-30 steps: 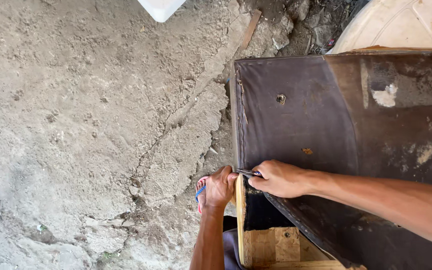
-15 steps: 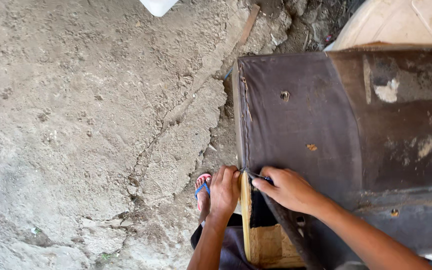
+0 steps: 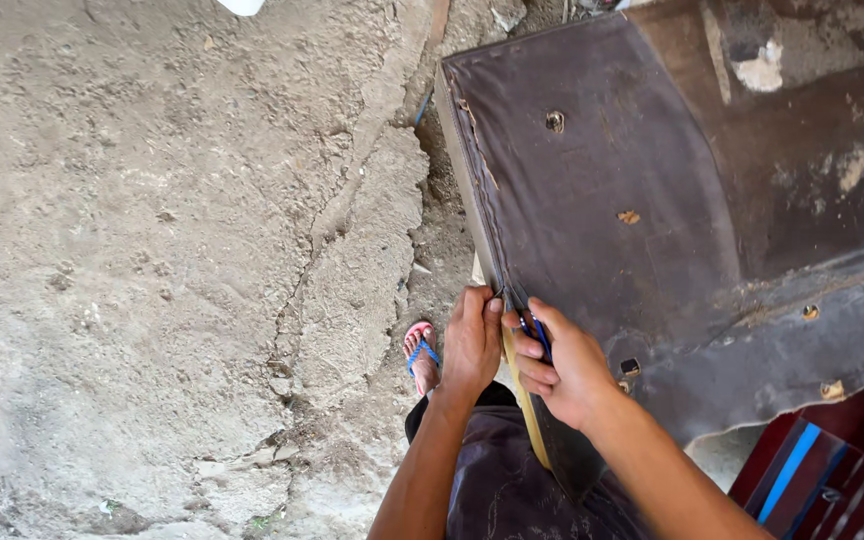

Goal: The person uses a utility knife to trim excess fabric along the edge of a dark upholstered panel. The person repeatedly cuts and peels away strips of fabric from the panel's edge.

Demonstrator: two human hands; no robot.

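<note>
Cracked, rough concrete ground [image 3: 152, 250] fills the left half of the frame, a long fissure running down through its middle. Dark brown upholstered panel [image 3: 602, 200], a wooden board covered in worn fabric, lies across the upper right and centre; small holes and pale scuffs show on its surface.

Left hand [image 3: 472, 345], lower centre: fingers curled over the panel's near left edge, pressing the fabric margin against the pale wooden edge [image 3: 522, 400]. Closed grip on the edge itself.

Right hand [image 3: 567, 365], just beside the left and almost touching it: fingers wrapped tight around a small blue-handled tool [image 3: 540, 333], its tip set at the fabric seam right by the left fingertips. What kind of tool cannot be told; only a bit of blue handle and metal shows.

Foot in a blue-strapped sandal [image 3: 420, 355] on the ground just left of the left hand. Dark trousers [image 3: 512, 480] at bottom centre. Dark red slatted object with a blue stripe [image 3: 812, 480], lower right corner.
</note>
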